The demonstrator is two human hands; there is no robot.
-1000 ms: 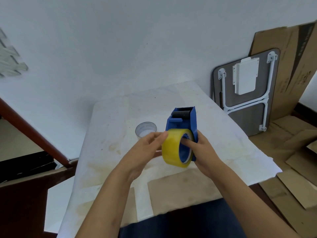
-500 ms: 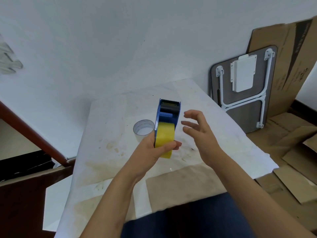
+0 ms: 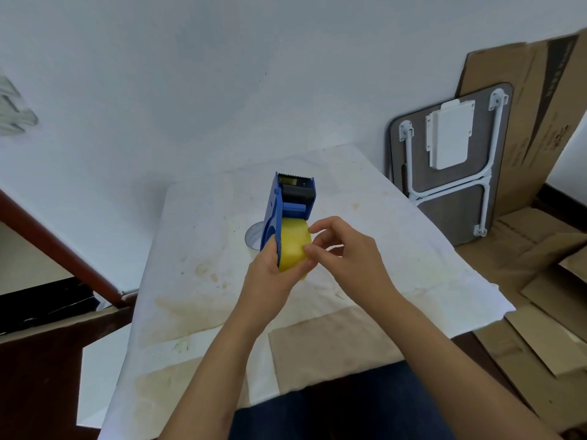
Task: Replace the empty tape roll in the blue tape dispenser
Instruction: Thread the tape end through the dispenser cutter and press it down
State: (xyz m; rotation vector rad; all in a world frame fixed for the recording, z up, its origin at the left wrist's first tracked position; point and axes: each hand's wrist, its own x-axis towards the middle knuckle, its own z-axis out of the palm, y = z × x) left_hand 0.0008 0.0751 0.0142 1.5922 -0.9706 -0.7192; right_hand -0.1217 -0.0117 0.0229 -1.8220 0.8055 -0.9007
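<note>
Above the middle of the table (image 3: 197,281), the dispenser (image 3: 287,204) is held up off the paper cover, its toothed blade pointing toward 12 o'clock and the yellow roll (image 3: 293,249) seated at its near end. The left hand (image 3: 270,277) is wrapped around the lower part of the frame and roll from 7 o'clock, fingers curled shut on it, thumb along the blue side plate; this looks meant to keep the tool steady and edge-on so the roll's face is open to the other hand. The right hand (image 3: 346,252) comes in from 3 o'clock with fingers partly bent, and its fingertips (image 3: 309,249) touch the roll's outer surface; thumb and forefinger are close together, and whether they have any tape pinched I cannot tell. Most likely they are feeling for the loose end, which would next need to go over the black roller just below the blade. The old core (image 3: 254,238), a pale ring, lies on the table behind the dispenser at 11 o'clock from the hands, half hidden by the blue plate. So the swap itself seems made; threading appears to remain.
</note>
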